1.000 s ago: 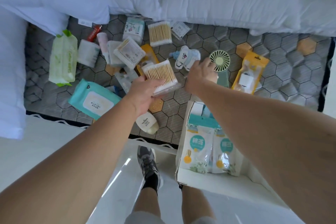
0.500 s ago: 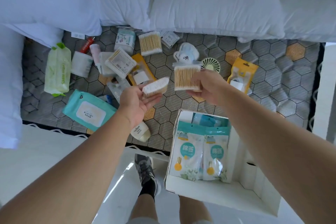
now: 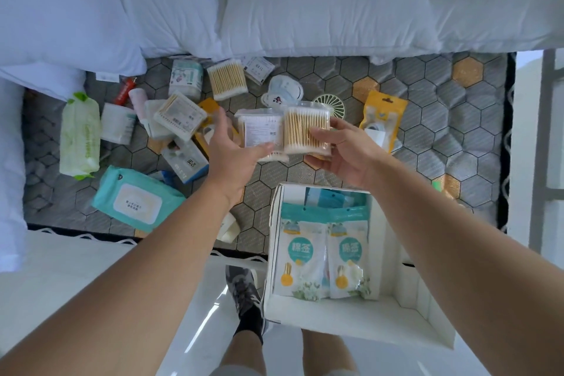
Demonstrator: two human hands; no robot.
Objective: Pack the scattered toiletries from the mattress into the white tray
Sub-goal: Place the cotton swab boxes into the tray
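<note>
My left hand holds a clear cotton swab box with its white label facing up. Beside it my right hand grips a second cotton swab box showing wooden sticks. The two boxes touch side by side above the mattress, just beyond the white tray. Two teal-and-white cotton swab bags lie in the tray's left compartment. More toiletries lie scattered on the mattress: two further swab boxes, a teal wipes pack and a green wipes pack.
White pillows line the far side of the mattress. A yellow pouch, a small green fan, a blue-white sock bundle, a red tube and a white bottle lie about. My feet stand on a glossy white floor.
Both hands have come together: the left turned its swab box label-up and moved right, while the right brought its box down against it, nearer the tray.
</note>
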